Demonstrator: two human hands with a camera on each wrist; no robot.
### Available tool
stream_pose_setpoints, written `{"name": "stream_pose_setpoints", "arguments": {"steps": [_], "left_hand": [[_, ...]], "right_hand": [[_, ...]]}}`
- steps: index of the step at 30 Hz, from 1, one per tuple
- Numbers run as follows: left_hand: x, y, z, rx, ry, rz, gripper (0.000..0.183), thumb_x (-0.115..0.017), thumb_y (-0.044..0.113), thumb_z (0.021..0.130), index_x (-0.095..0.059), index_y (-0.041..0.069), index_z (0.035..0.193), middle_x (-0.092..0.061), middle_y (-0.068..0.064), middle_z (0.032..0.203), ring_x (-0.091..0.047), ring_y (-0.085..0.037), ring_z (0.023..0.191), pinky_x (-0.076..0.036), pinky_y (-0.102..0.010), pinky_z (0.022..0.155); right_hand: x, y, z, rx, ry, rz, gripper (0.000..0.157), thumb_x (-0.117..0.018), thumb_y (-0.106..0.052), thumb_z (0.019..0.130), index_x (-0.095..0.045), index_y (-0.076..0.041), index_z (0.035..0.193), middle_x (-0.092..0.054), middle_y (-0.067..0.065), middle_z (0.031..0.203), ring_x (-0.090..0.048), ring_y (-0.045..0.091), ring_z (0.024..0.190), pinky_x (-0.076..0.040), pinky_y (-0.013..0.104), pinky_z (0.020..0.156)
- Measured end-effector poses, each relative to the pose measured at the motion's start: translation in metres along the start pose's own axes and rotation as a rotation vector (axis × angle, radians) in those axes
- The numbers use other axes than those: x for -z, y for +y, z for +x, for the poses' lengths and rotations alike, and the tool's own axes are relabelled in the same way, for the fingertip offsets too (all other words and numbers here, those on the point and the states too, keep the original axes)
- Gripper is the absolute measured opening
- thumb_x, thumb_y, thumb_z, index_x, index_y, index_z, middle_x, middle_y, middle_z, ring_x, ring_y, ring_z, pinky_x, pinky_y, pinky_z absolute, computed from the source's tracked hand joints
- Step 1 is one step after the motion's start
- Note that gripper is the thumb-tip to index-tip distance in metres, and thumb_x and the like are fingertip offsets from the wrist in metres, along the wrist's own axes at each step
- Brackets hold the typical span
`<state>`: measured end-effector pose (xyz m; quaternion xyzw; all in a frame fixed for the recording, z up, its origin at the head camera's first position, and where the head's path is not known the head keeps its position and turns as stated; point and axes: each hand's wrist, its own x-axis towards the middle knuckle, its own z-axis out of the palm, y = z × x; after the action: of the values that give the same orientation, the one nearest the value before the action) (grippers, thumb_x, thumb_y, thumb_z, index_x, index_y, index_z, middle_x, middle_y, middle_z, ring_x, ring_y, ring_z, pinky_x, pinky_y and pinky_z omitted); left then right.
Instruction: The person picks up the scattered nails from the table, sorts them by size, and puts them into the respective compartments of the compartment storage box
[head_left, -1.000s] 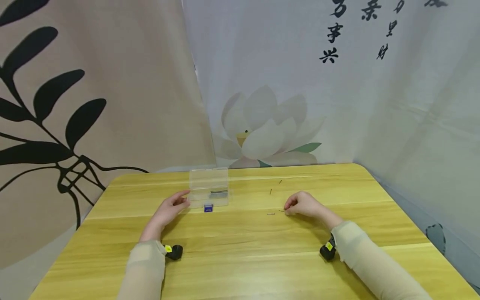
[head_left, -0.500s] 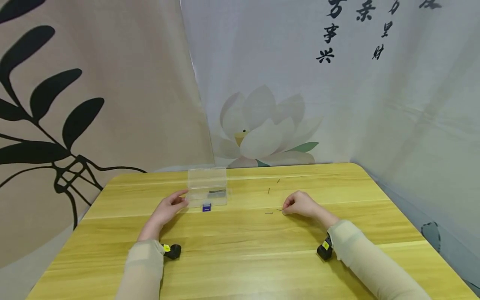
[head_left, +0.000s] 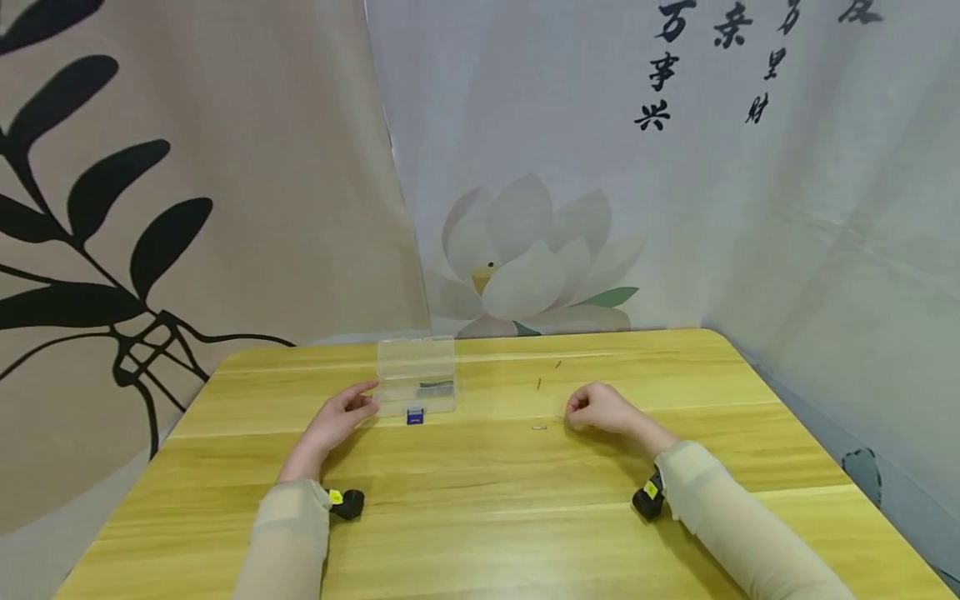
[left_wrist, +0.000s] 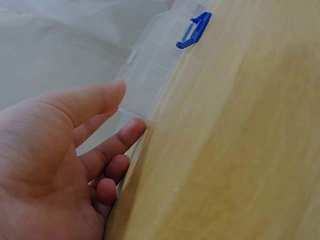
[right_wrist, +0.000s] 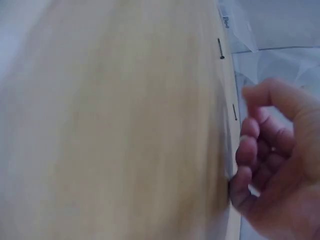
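Note:
A clear plastic organizer box (head_left: pixel 390 405) with a blue latch (head_left: pixel 415 416) lies with its lid raised near the table's far edge. Dark thin pieces (head_left: pixel 437 384) lie inside it. My left hand (head_left: pixel 337 421) is at the box's left end. In the left wrist view, its thumb and a fingertip rest at the box's corners, the other fingers loosely bent. My right hand (head_left: pixel 603 408) is low over the table, thumb and forefinger pinching a thin screw (head_left: pixel 559 418) that shows only faintly. A silvery screw (head_left: pixel 539 427) lies just left of these fingertips.
Two more dark screws, a nearer one (head_left: pixel 538 384) and a farther one (head_left: pixel 558 364), lie on the wooden table (head_left: pixel 480 517) beyond the right hand. A printed cloth backdrop (head_left: pixel 540 150) rises behind the table's far edge.
Both hands keep nearly the same places. The screw in my right fingertips stood out as a dark line before and now looks faint. The head view has shifted slightly.

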<state>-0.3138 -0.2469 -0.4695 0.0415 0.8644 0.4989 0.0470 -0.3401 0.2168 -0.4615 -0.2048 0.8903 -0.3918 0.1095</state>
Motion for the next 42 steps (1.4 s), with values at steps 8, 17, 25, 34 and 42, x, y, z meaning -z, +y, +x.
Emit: {"name": "stream_pose_setpoints", "arguments": {"steps": [8,17,25,34,42], "left_hand": [[-0.001,-0.002,-0.004,0.004,-0.001,-0.003,0.053,-0.058,0.021,0.099,-0.04,0.006,0.147,-0.054,-0.018,0.125,-0.048,-0.03,0.114,-0.04,-0.044,0.093],[0.001,-0.004,-0.004,0.007,0.007,-0.006,0.053,-0.058,0.023,0.099,-0.041,0.006,0.147,-0.053,-0.019,0.126,-0.048,-0.03,0.115,-0.039,-0.045,0.095],[0.003,-0.004,-0.004,0.009,0.008,-0.009,0.054,-0.058,0.024,0.099,-0.041,0.007,0.147,-0.053,-0.019,0.128,-0.047,-0.031,0.117,-0.039,-0.045,0.095],[0.005,-0.006,-0.001,-0.003,0.008,-0.01,0.054,-0.058,0.024,0.099,-0.041,0.007,0.147,-0.053,-0.018,0.127,-0.048,-0.031,0.116,-0.04,-0.045,0.095],[0.001,-0.002,-0.002,-0.021,0.013,0.009,0.051,-0.058,0.019,0.099,-0.043,0.005,0.146,-0.056,-0.018,0.123,-0.049,-0.031,0.113,-0.041,-0.044,0.093]], "right_hand": [[0.006,-0.011,0.006,0.066,0.078,0.114,0.009,-0.07,-0.011,0.086,-0.068,-0.002,0.087,-0.063,0.003,0.08,-0.052,0.015,0.07,-0.045,0.027,0.062],[0.017,-0.031,0.019,0.089,0.141,0.185,0.006,-0.07,-0.007,0.087,-0.07,-0.002,0.089,-0.064,0.004,0.086,-0.054,0.016,0.076,-0.047,0.03,0.07],[0.008,-0.038,0.028,0.113,0.132,0.156,0.006,-0.071,-0.009,0.086,-0.07,-0.003,0.087,-0.064,0.002,0.082,-0.054,0.016,0.073,-0.046,0.028,0.066],[-0.028,-0.071,0.051,0.145,0.035,0.198,0.008,-0.07,-0.009,0.088,-0.07,-0.001,0.088,-0.065,0.002,0.081,-0.049,0.013,0.069,-0.043,0.029,0.063],[-0.068,-0.088,0.09,0.14,0.018,0.148,0.006,-0.072,-0.014,0.087,-0.072,-0.009,0.084,-0.065,-0.003,0.077,-0.05,0.011,0.068,-0.043,0.027,0.063]]}}
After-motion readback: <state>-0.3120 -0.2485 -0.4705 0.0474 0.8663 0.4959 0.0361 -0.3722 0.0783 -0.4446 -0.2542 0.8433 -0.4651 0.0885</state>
